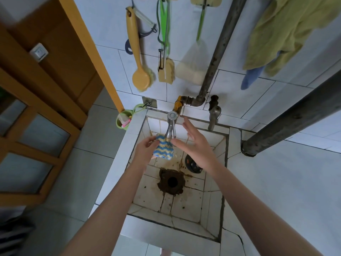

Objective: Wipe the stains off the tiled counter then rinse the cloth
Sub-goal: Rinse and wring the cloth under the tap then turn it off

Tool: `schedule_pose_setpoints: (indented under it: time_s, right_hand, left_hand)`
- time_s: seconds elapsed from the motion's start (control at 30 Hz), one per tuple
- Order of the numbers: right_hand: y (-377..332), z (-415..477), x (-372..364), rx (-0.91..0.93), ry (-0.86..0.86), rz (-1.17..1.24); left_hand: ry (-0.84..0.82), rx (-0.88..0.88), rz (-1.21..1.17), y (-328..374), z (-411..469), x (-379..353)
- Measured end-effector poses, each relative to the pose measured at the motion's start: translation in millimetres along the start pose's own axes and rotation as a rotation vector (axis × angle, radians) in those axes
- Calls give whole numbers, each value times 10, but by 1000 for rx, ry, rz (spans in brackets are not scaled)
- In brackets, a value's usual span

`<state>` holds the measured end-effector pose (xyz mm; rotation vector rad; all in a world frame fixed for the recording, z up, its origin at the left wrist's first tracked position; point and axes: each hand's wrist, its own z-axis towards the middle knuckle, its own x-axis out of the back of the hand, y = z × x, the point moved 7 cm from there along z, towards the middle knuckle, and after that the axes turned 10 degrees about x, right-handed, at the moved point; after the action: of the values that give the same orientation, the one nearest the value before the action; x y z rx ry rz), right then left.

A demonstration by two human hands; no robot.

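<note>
A blue and yellow zigzag cloth [163, 148] hangs under the metal tap [170, 126], over the tiled sink basin [212, 183]. My left hand [145, 147] grips the cloth by its left edge. Just right of the cloth and beside the tap spout, my right hand [195, 143] has its fingers spread and holds nothing. No running water is visible. The tiled counter [276, 191] stretches to the right of the sink.
The sink has a stained floor with a dark drain hole [172, 182] and a black plug [192, 164]. A second old tap [214, 112] and pipes stand behind. Brushes [142, 74], sponges and towels [287, 34] hang on the wall. A green cup [124, 120] hangs at the sink's left corner.
</note>
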<state>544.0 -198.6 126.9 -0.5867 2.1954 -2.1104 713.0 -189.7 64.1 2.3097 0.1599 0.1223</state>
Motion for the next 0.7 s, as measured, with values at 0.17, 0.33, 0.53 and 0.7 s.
schedule_pose_setpoints:
  time_s: [0.17, 0.33, 0.53, 0.7]
  right_hand:
    - [612, -144, 28, -196, 15, 1]
    - [769, 41, -85, -261, 14, 74]
    - [858, 120, -154, -210, -9, 15]
    - [864, 100, -78, -179, 26, -39]
  left_hand:
    - [-54, -3, 18, -35, 7, -58]
    - [-108, -13, 43, -91, 12, -109]
    - [-102, -13, 67, -177, 22, -112]
    - [-66, -37, 65, -191, 45, -117]
